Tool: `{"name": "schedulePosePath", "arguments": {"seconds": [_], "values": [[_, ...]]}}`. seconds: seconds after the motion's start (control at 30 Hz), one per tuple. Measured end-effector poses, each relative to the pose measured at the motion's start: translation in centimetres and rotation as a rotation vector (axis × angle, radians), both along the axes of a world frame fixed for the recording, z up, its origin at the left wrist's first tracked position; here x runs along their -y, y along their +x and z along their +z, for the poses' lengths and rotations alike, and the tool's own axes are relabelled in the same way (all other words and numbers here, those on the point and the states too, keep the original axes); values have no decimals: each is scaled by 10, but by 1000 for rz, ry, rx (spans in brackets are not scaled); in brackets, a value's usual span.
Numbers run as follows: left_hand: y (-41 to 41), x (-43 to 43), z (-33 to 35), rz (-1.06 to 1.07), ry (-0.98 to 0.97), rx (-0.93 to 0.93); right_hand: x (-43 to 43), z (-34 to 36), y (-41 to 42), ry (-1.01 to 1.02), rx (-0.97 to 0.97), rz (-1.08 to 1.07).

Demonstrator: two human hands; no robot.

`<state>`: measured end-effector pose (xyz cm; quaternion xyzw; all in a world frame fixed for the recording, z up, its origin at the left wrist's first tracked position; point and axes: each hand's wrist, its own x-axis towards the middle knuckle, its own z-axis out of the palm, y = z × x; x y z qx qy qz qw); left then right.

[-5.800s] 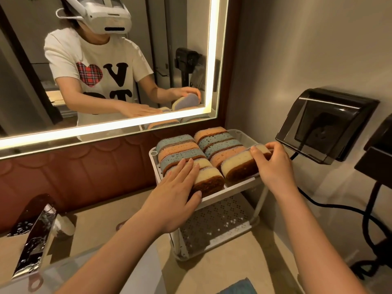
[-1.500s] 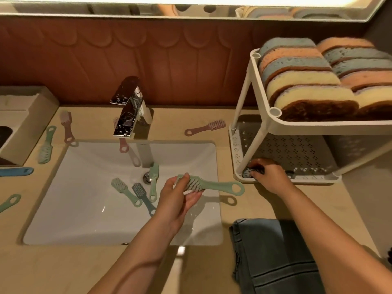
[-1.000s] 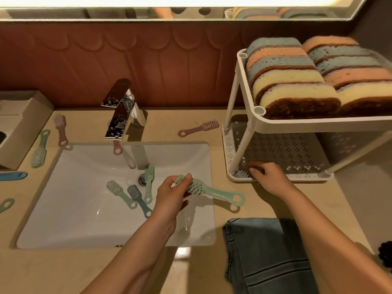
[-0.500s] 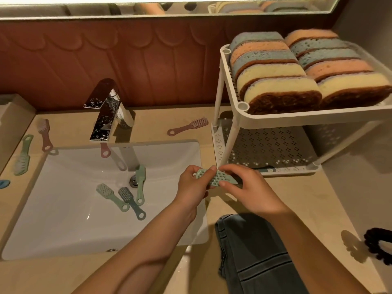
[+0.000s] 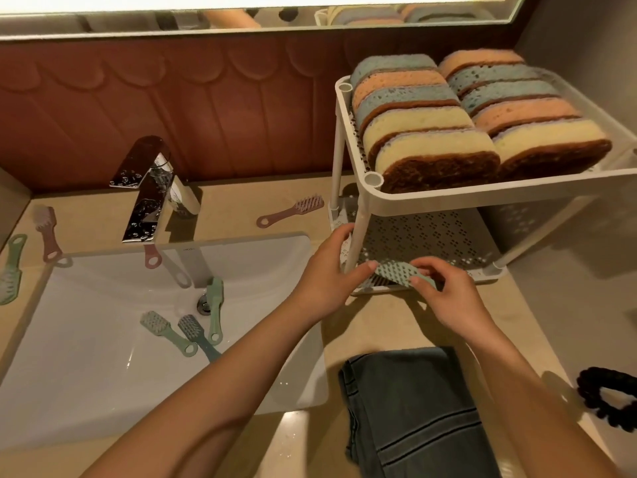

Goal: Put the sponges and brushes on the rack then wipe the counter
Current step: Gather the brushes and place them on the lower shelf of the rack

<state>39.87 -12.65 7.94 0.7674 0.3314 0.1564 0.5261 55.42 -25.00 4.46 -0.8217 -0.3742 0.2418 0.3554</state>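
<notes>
A white two-tier rack (image 5: 358, 222) stands on the counter at the right; several sponges (image 5: 434, 160) fill its upper shelf. At the front left corner of the lower shelf, my left hand (image 5: 327, 281) and my right hand (image 5: 448, 298) both hold a green brush (image 5: 394, 272), bristles up. Three brushes (image 5: 191, 326) lie in the sink. A pink brush (image 5: 293, 210) lies on the counter left of the rack. More brushes (image 5: 46, 229) lie at the far left.
A chrome faucet (image 5: 148, 198) stands behind the white sink (image 5: 103, 374). A folded grey cloth (image 5: 413, 415) lies on the counter in front of the rack. A black scrunchie (image 5: 610, 396) lies at the right edge. A mirror runs along the top.
The view has shifted right. My left hand carried the green brush from over the sink to the rack's lower shelf, and my right hand came back from the shelf to grasp it too.
</notes>
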Motion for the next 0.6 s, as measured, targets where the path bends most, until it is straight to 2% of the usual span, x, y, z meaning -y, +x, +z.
{"name": "schedulePosePath", "arguments": {"seconds": [0.07, 0.17, 0.2, 0.6], "values": [[7, -2, -3, 37, 143, -43, -6, -8, 11, -68, 69, -51], [11, 0, -11, 162, 502, -183, -18, -16, 25, -154, 203, -60], [12, 1, -13, 177, 566, -184, -23, -18, 28, -184, 230, -46], [13, -1, -20, 139, 677, -184, -69, -45, 29, -275, 197, 151]]}}
